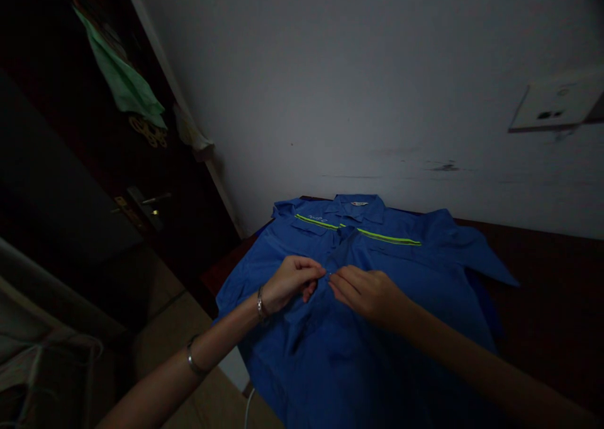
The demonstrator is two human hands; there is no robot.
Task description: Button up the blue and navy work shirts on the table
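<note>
A blue short-sleeved work shirt with yellow-green stripes lies spread on a dark red table, its collar toward the wall. My left hand pinches the front opening of the shirt near its middle, thumb against the fingers. Close beside it, my right hand has its fingers pressed together on the other side of the same opening. Between the fingertips a small pale spot shows, too tiny and dim to make out. The cloth below the hands is bunched in folds.
The dark table top extends to the right, against a grey wall with a socket plate. At left stands a dark door with a handle and a hanging green cloth. A white cable hangs below the table's left edge.
</note>
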